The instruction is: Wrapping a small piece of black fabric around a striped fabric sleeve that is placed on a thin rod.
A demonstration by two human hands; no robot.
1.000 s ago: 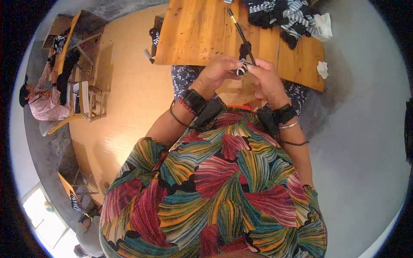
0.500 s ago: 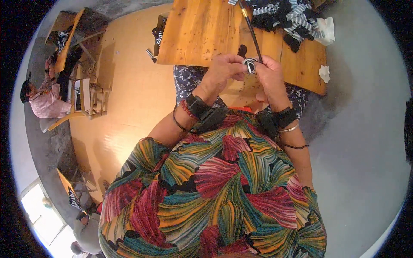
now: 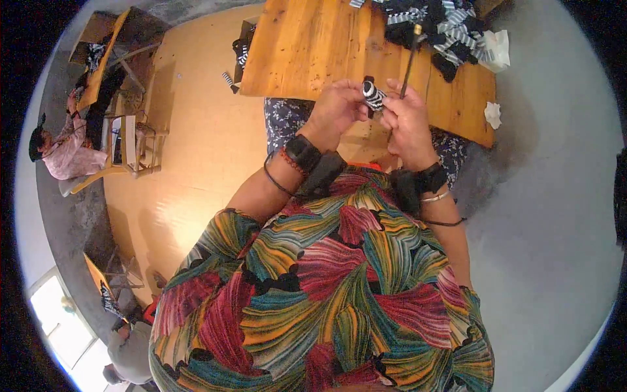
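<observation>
A small black-and-white striped knitted piece (image 3: 373,96) is held between my two hands just past the table's near edge. The fingers of my left hand (image 3: 336,111) pinch its left side. My right hand (image 3: 410,125) grips its right side with thumb and fingertips. That hand also holds a thin dark rod (image 3: 410,64), which rises from between the fingers and has a gold-coloured band near its upper end. Part of the knitted piece is hidden by my fingers.
A wooden table (image 3: 307,49) stands ahead, with a heap of striped and black knitted pieces (image 3: 439,26) at its far right. White paper (image 3: 493,115) lies at the right edge. A box (image 3: 247,39) stands left of the table. Another person (image 3: 68,147) sits at far left.
The rod's upper end has swung right and its lower end has moved up, away from the knitted piece. The striped piece now shows more of its length, and my fingers have shifted around it.
</observation>
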